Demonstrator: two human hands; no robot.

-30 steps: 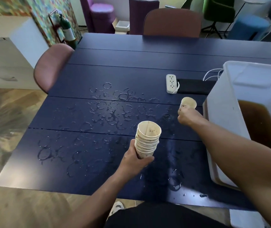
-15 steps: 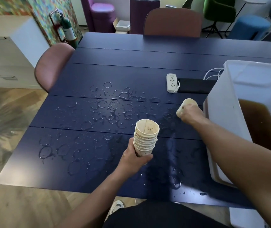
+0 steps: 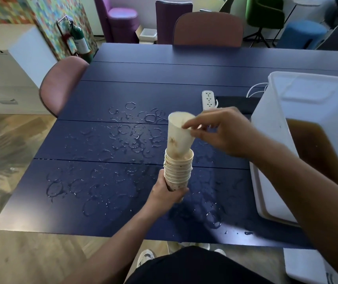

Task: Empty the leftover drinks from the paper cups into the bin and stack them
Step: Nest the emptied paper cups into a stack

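- A second ago the right hand [image 3: 223,131] was out by the bin [image 3: 270,140], fingers round a single paper cup [image 3: 179,136] standing on the surface [image 3: 123,89]; half a second later the cup was tipped in that hand; now it is over the stack of cups [image 3: 178,171].
- The cup's base has entered the mouth of the top cup in the stack, but most of its body shows above, leaning a little toward the left hand's side. It is not seated yet.
- The right hand pinches the cup at its rim, a fingertip inside and the rest outside, just beside the bin's near wall.
- The left hand [image 3: 167,192] is clamped round the bottom of the stack, holding it upright above the surface, directly below the right hand.
- The bin, beyond the right forearm, holds brown liquid.
- Judgement: the cup looks emptied, so this is the stacking step. No other loose cup shows on the surface, only wet rings [image 3: 135,130] beyond the hands, so the task seems nearly finished.
- What is left: press the cup straight down until it nests.
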